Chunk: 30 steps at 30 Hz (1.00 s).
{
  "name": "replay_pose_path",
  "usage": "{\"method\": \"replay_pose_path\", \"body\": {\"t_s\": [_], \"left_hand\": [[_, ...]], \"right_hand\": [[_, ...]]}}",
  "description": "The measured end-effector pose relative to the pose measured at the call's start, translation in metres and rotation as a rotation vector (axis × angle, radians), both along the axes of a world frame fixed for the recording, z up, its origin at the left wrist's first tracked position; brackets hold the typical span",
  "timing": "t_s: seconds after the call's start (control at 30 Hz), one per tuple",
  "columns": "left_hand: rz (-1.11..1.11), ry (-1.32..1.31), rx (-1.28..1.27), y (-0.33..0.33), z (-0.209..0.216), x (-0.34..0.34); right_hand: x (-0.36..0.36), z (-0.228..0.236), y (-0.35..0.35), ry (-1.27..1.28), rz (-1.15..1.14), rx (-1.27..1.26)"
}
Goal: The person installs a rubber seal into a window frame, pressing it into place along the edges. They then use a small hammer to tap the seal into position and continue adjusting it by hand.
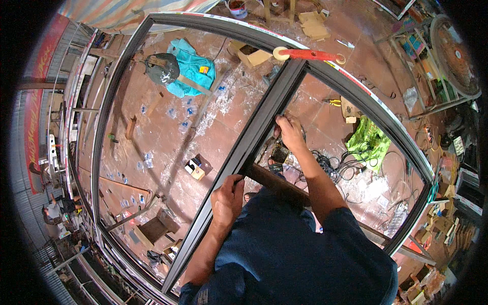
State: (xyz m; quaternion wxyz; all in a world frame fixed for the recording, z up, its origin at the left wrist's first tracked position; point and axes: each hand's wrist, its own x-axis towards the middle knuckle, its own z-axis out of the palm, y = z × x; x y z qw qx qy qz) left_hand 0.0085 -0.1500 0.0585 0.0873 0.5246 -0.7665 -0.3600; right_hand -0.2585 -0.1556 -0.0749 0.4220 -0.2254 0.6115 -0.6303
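A large dark grey metal frame (101, 134) spreads before me, with a thick middle bar (256, 109) crossing it at a slant. My left hand (227, 202) is closed at the bar's near part, thumb and fingertips pressed together along its right edge. Farther up the same edge, my right hand (291, 133) is closed too, its curled fingers against the bar's side. Black edging runs along there between the hands; whatever the fingertips pinch is hidden. A mallet (311, 54) with a red handle and pale round heads lies on the far rail, where the bar meets it.
Below the frame, the tiled floor holds a turquoise cloth (190, 71), a dark cap (161, 68), an open cardboard box (155, 227), yellow-handled pliers (333, 102), a bright green bag (368, 144) and tangled black cables (333, 168). A dark beam (277, 182) passes under the frame by my body.
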Motion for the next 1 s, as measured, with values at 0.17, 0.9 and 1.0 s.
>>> {"method": "replay_pose_path", "body": {"t_s": [0.17,0.9,1.0], "left_hand": [[-0.094,-0.041,-0.148,-0.001,-0.005,-0.003],[-0.442,-0.393,-0.566,0.004,-0.036,0.009],[-0.439,-0.362,-0.580,0.005,-0.035,0.009]], "right_hand": [[0.004,0.001,0.005,-0.074,0.012,0.018],[0.032,-0.027,0.022,-0.278,0.316,0.075],[0.035,-0.015,0.022,-0.308,0.435,0.266]]}}
